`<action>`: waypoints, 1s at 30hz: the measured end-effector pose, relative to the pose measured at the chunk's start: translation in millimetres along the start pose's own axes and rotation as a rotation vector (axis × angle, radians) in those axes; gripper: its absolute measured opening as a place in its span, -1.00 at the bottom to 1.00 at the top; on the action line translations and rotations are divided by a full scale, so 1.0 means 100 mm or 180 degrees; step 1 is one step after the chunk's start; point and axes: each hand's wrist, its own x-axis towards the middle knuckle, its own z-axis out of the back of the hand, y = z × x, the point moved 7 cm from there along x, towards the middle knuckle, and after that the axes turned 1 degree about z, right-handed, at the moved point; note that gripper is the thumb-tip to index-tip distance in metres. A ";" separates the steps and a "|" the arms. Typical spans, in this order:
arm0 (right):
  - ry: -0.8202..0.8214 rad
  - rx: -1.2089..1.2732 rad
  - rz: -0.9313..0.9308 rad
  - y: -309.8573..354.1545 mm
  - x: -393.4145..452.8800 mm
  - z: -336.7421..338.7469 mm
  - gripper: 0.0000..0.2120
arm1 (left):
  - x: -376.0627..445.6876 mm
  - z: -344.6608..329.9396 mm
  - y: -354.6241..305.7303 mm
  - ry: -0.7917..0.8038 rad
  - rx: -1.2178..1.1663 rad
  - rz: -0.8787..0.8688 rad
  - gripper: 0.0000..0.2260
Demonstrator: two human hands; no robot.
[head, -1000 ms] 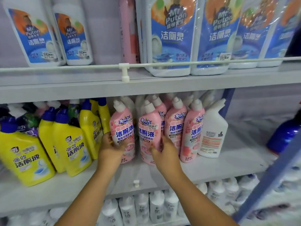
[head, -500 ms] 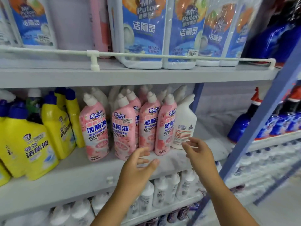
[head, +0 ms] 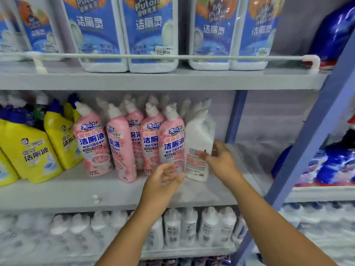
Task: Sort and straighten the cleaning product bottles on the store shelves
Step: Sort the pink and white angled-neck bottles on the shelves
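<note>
Several pink toilet-cleaner bottles (head: 119, 144) stand in a group on the middle shelf (head: 76, 191). At their right end stands a white bottle (head: 197, 139) with its back label facing out. My right hand (head: 221, 160) is at that white bottle's lower right side, fingers spread and loosely bent, touching or nearly touching it. My left hand (head: 163, 179) hovers with relaxed fingers just in front of the rightmost pink bottle (head: 172, 143), holding nothing. Yellow bottles (head: 28, 150) with blue caps fill the shelf's left part.
Large blue-labelled white jugs (head: 151, 31) sit on the upper shelf behind a rail (head: 172, 57). White bottles (head: 188, 225) line the lower shelf. A blue upright post (head: 317, 131) stands at right, with blue refill bags (head: 330, 166) beyond it.
Both hands let go of the pink bottles and moved right; my right hand reached the white bottle, my left hand came up in front of the rightmost pink bottle. The camera swung right.
</note>
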 end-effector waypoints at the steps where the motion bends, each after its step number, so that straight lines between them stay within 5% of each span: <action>1: 0.0063 0.0028 0.0008 -0.04 0.01 0.03 -0.67 | 0.00 -0.04 0.00 -0.0103 -0.0023 -0.0002 -0.70; 8: 0.1061 0.0681 0.0137 0.03 -0.32 -0.01 -0.59 | -0.04 -0.23 -0.06 -0.0087 -0.0041 -0.0066 -0.49; 15: 0.1681 0.0531 0.0385 0.33 -0.43 -0.31 -0.63 | -0.07 -0.05 -0.15 -0.0264 0.0005 -0.0096 -0.55; 18: 0.1008 0.0530 0.0358 0.33 -0.16 -0.11 -0.78 | -0.07 0.13 -0.04 -0.0425 0.0046 0.0057 -0.57; 21: -0.0104 0.0507 0.0212 0.28 0.19 0.21 -0.66 | -0.04 0.32 0.05 -0.0514 0.0035 0.0183 -0.58; 25: -0.0048 -0.0144 0.0501 0.30 0.58 0.12 -0.34 | 0.03 0.45 0.08 -0.0425 0.0137 0.0226 -0.56; 30: 0.0391 -0.1604 0.0865 0.44 0.74 -0.14 -0.18 | 0.14 0.50 0.11 -0.0207 0.0145 0.0256 -0.58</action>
